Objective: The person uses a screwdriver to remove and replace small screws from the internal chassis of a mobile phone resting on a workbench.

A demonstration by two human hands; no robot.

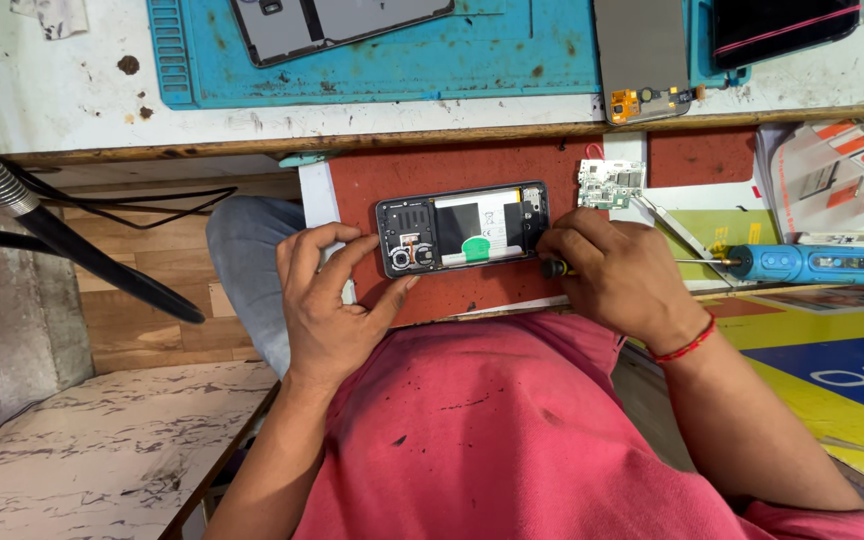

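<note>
Nearest you, your pink shirt [492,430] fills the lower view. Just beyond it, your left hand [327,300] curls against the left end of an opened phone [462,228], thumb and fingers pinching its corner, seemingly to keep it from sliding. Your right hand [617,275] is closed around the dark handle of a small screwdriver [555,267], held at the phone's right end; the tip is hidden under your fingers. A red thread bracelet [687,345] circles that wrist.

The phone lies back-off between your hands on a red mat [432,165], its white battery and green sticker facing up, so the insides are in reach. Just past your right hand sits a small green circuit board [610,185]. To the right of that hand lies a blue electric screwdriver [807,263], parked close by.

Farther off, beyond both hands, a blue work mat [402,60] on the bench holds a grey phone cover [327,25], another stripped phone frame [644,60] and a dark screen [782,28].
</note>
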